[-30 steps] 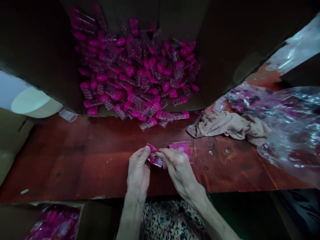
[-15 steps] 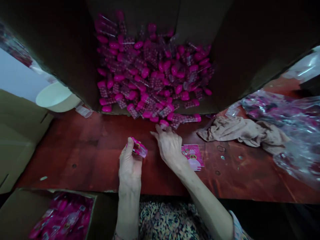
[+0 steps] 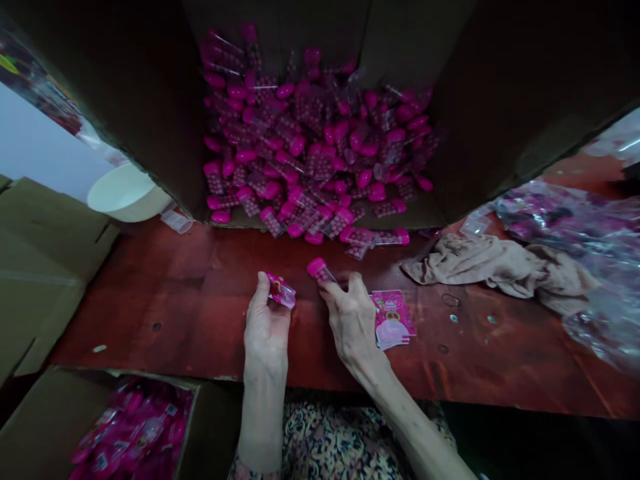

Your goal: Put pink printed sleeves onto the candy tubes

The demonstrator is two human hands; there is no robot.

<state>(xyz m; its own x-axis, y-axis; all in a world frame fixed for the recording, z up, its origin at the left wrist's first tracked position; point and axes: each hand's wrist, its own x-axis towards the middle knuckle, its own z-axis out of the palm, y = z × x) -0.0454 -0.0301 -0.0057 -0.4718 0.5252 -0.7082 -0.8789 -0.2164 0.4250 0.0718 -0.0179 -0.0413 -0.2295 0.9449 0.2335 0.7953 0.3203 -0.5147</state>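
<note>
My left hand (image 3: 267,321) is closed on a small printed pink plastic sleeve (image 3: 281,291), its clear end pointing right; whether anything is inside it I cannot make out. Just to the right, my right hand (image 3: 350,317) grips a small clear candy bottle (image 3: 320,269) with a bright pink cap and round pink candies, the cap pointing up and left. Beside the right wrist lies a stack of flat printed pink sleeves (image 3: 393,315) on the red table (image 3: 200,313). Beyond the hands, a heap of similar capped bottles (image 3: 310,153) spills toward the table.
A large cardboard box (image 3: 400,40) lies open toward me around the heap. At left are a white bowl (image 3: 127,195) and a clear plastic cup (image 3: 177,221). A crumpled cloth (image 3: 493,267) and plastic bags (image 3: 590,240) lie right. Lower left, another box (image 3: 197,420) holds pink packages.
My right hand has drawn back toward me from the edge of the heap and now has a bottle in its fingers. The left hand still holds the sleeve in nearly the same place.
</note>
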